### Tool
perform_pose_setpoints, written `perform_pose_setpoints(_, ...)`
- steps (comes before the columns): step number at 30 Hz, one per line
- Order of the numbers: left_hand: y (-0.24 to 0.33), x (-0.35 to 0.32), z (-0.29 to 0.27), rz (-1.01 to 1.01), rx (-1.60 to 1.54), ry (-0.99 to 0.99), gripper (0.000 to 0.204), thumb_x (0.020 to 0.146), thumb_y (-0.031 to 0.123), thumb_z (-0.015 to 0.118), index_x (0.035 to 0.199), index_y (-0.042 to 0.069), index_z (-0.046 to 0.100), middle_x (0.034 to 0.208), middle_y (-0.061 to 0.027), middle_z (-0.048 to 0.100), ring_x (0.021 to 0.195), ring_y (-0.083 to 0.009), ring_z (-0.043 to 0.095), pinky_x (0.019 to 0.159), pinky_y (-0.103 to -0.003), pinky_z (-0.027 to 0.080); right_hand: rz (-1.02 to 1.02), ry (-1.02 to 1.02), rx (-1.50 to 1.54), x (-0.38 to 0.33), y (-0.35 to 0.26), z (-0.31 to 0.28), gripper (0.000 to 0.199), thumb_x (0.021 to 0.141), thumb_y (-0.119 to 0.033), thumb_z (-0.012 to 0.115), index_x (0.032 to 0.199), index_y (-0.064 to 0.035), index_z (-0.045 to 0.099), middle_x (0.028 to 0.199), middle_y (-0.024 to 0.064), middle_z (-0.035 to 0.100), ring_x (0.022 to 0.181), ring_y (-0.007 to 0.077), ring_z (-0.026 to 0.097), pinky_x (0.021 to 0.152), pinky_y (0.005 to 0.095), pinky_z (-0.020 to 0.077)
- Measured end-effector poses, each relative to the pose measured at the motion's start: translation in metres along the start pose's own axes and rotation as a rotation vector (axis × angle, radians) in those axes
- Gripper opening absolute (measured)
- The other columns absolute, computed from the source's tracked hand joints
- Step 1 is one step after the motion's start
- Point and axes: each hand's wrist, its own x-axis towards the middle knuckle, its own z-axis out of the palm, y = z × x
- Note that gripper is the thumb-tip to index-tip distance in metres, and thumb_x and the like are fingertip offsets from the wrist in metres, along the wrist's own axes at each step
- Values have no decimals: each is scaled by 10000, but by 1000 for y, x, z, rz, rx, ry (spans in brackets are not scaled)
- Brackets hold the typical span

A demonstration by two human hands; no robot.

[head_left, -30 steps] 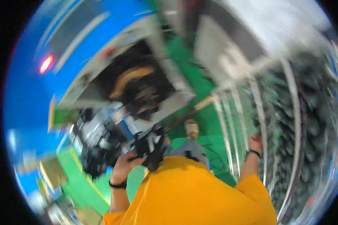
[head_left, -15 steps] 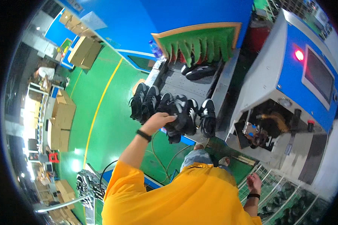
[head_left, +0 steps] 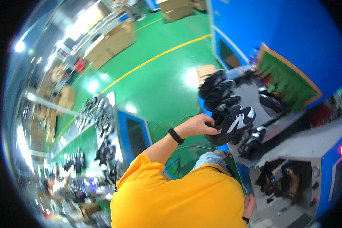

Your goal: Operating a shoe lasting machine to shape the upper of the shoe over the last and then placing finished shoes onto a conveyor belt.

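Observation:
My left hand (head_left: 198,125) is closed on the heel of a black-and-white sneaker (head_left: 237,121), its toe pointing right. The sneaker is over the near end of the grey conveyor (head_left: 250,91). Next to it on the far left of the belt are several more dark sneakers (head_left: 216,87). Another sneaker (head_left: 252,142) sits to its right, along the side rail. My right hand (head_left: 249,205) hangs low beside my body at the machine's side, its fingers partly hidden and blurred.
Farther up the belt one sneaker (head_left: 271,100) lies before a green strip curtain (head_left: 288,76) on a blue machine. At right stands a grey-and-blue machine (head_left: 330,167) with a red light and open cavity. A rack of shoes (head_left: 106,125) is left; cartons (head_left: 114,43) stand beyond.
My view has swung left, shifting the conveyor toward the right. My left hand now grips a sneaker by its heel, and my right hand is lower, against my side.

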Motion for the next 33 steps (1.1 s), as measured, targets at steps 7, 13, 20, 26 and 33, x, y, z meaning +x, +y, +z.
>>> perform_pose_setpoints(7,-94,-245,-36,-246,221,373,385,712,335,813,848,1,678,1091,-172,658,1107,-315,577,954,-393,459,-7,-41,-940,57,13,-10,401,946,-218,539,1213,72,608,1065,165,665,963,230,634,843,343,494)
perform_pose_setpoints(13,-144,-477,-73,-650,456,954,268,681,193,782,853,4,699,1029,-139,673,957,-292,646,856,-380,507,107,-128,-947,126,17,-42,432,936,-210,541,1253,81,579,1191,179,652,1094,259,618,944,344,460)
perform_pose_setpoints(20,-141,-548,-105,-1287,1026,1967,344,882,164,554,1167,-19,613,1180,-197,622,1159,-345,548,1027,-437,402,-100,-126,-920,52,-37,34,271,962,-190,535,1047,47,636,825,88,626,705,181,587,653,318,459)
perform_pose_setpoints(26,-167,-330,-88,-688,925,1614,297,868,58,530,1150,-24,576,1153,-203,598,1131,-385,533,996,-458,404,-242,-279,-796,-34,-107,96,258,977,-195,542,839,7,624,695,57,619,603,117,557,561,270,438)
perform_pose_setpoints(33,-120,32,31,279,457,599,350,794,8,648,1141,50,635,1107,-164,660,1051,-351,620,893,-428,516,-1783,606,-943,-120,-286,182,247,963,-25,508,1177,64,594,1183,187,633,1072,308,602,952,390,465)
